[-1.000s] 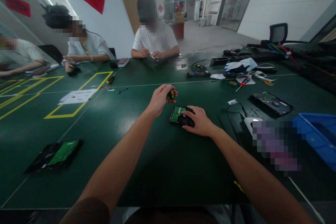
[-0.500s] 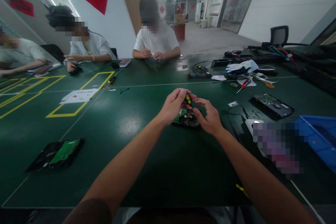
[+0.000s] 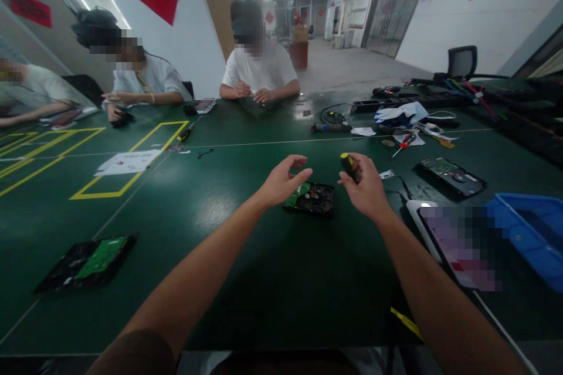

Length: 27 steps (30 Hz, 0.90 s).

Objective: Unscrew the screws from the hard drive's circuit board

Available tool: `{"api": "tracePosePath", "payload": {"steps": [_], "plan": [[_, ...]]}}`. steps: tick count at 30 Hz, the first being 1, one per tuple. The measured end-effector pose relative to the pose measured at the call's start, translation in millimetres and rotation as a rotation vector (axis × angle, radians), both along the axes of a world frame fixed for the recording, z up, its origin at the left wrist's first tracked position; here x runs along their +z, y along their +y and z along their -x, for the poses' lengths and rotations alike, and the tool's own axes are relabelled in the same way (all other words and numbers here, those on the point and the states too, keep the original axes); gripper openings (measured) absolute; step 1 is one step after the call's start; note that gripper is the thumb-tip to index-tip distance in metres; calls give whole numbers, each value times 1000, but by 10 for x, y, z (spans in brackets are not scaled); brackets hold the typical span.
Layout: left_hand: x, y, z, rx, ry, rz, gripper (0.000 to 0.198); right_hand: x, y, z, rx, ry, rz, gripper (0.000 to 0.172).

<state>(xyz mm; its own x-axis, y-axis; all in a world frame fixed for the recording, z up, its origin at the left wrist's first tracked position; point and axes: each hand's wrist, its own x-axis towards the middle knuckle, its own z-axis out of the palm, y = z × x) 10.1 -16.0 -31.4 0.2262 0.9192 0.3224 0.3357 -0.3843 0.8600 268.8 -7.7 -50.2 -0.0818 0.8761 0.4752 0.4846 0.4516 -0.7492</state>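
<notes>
A hard drive (image 3: pixel 313 198) with a green circuit board lies on the dark green table (image 3: pixel 246 269) in front of me. My left hand (image 3: pixel 281 181) hovers just above its left edge, fingers loosely curled and apart, holding nothing. My right hand (image 3: pixel 365 187) is raised to the right of the drive and is closed round a small screwdriver with a black and yellow handle (image 3: pixel 347 164).
Another hard drive (image 3: pixel 85 258) lies near left, a third (image 3: pixel 451 173) to the right. A blue bin (image 3: pixel 532 234) stands at far right. Tools, cables and gloves (image 3: pixel 402 111) lie further back. Three people sit across the table. Yellow tape outlines (image 3: pixel 132 152) mark its left side.
The screwdriver passed from my left hand to my right hand. My hands met over the drive, then parted; the right one lifted off the drive and moved right.
</notes>
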Motion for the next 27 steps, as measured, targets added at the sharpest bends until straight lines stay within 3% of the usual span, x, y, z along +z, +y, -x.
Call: {"api": "tracePosePath", "payload": {"steps": [3, 6, 10, 16, 27], "plan": [[-225, 18, 305, -41, 151, 117, 84, 12, 99, -172, -167, 23, 146, 39], [-401, 18, 511, -107, 314, 207, 116, -38, 166, -252, -308, -138, 194, 17], [-479, 28, 552, -228, 375, 202, 138, -204, 239, -260, -288, -379, 258, 23], [-497, 68, 437, -277, 483, 152, 145, -410, 273, -234, -201, -753, 324, 24], [-534, 86, 383, -237, 596, 52, 129, -425, 279, -115, -245, -844, 352, 25]]}}
